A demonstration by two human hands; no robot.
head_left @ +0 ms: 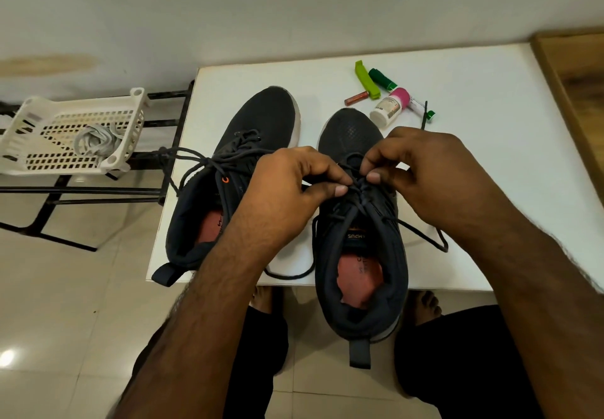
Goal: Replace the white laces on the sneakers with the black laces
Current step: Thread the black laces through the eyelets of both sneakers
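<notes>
Two hands [356,183], two sneakers [359,222], black laces [421,234].

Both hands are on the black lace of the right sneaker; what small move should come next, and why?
Probably draw the two ends apart to snug the crossing: the left hand and right hand pinch the black lace mid-tongue on the right sneaker, and slack loops lie on the table.

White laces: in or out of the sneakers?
Out. The white laces lie bundled in the white basket left of the table; both sneakers carry dark laces.
</notes>
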